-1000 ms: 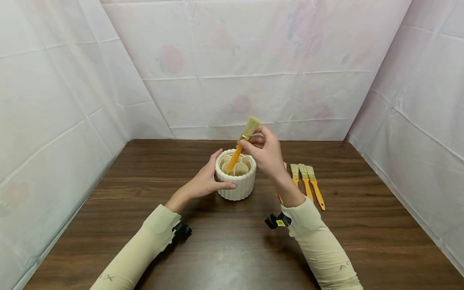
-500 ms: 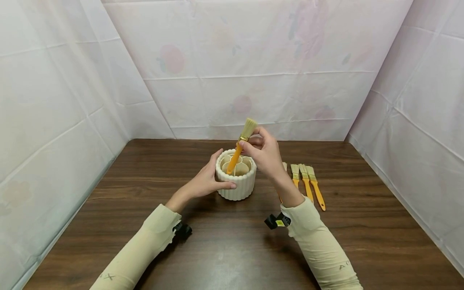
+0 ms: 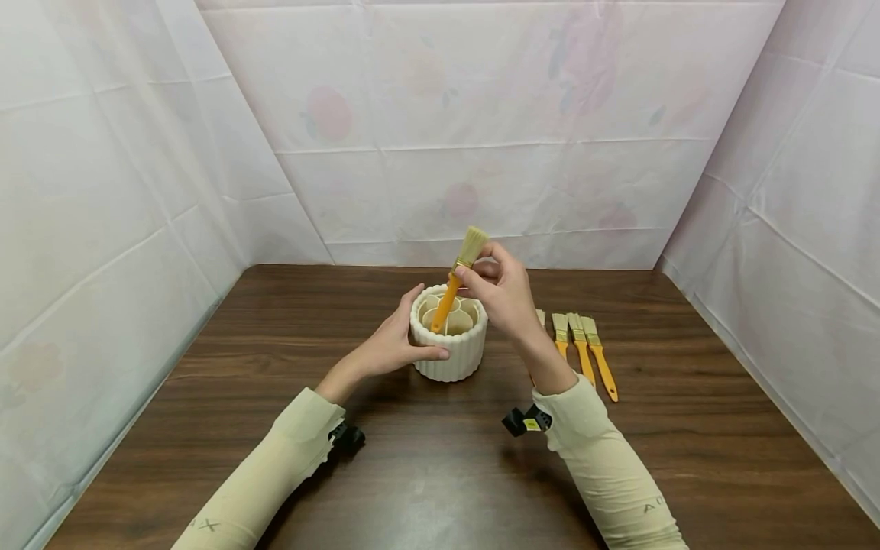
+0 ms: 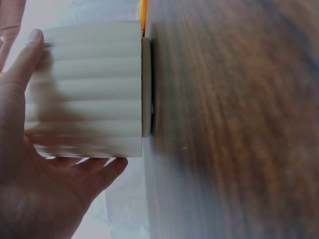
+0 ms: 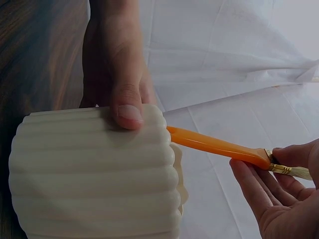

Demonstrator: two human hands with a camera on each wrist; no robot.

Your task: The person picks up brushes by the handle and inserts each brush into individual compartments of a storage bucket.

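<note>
The right hand [image 3: 505,294] pinches the brush [image 3: 455,276] at its ferrule, handle tip slanted down inside the ribbed holder [image 3: 450,351], bristles above the rim. The left hand [image 3: 392,344] curls round the holder's left wall. Spare brushes [image 3: 583,347] lie right of the holder; bare table [image 3: 426,458] spreads in front of it.

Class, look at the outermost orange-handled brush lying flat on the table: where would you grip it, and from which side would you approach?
Grip the outermost brush at mid-handle, coming down from above with fingers across the handle. It lies flat, bristles pointing away; its outer side is free, while its neighbouring brush lies close on the other side, so lead from the outer side.
</note>
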